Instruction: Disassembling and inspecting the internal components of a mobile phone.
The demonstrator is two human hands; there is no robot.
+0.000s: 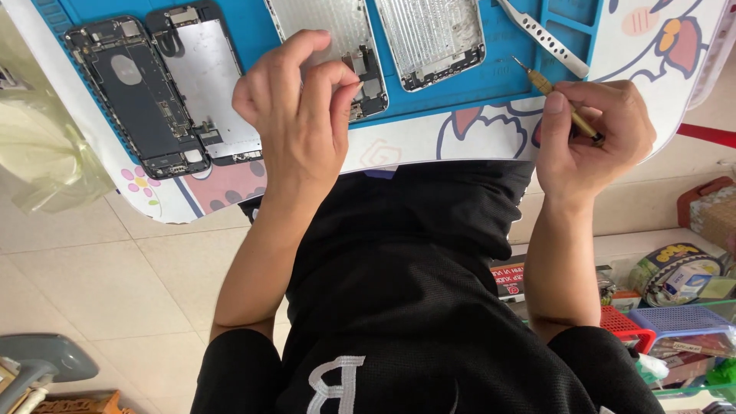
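Figure: phone repair at a small worktop [475,138], seen from above the person's own hands. The left hand [303,103] rests over the lower end of an opened silver phone housing [337,38] that lies flat on a blue repair mat [245,23]; thumb and fingertips [345,83] are drawn into a narrow pinch at the housing's bottom edge, and whether a small part sits between them cannot be told. The right hand [590,134] closes its grip around a slim brass-handled precision screwdriver [556,96], held pen-fashion, its tip raised towards the mat.

A second silver housing [433,38] lies just beside the first. A dark opened phone chassis [134,92] and its detached screen assembly [211,84] lie side by side at the mat's other end. Metal tweezers [544,38] rest near the screwdriver tip.

Handling judgement: the housing looks light, thin and stiff, with exposed connectors and flex cables that are probably fragile; it is best held by its bare metal side rails. The screwdriver is light and rigid, best gripped on its knurled shaft.
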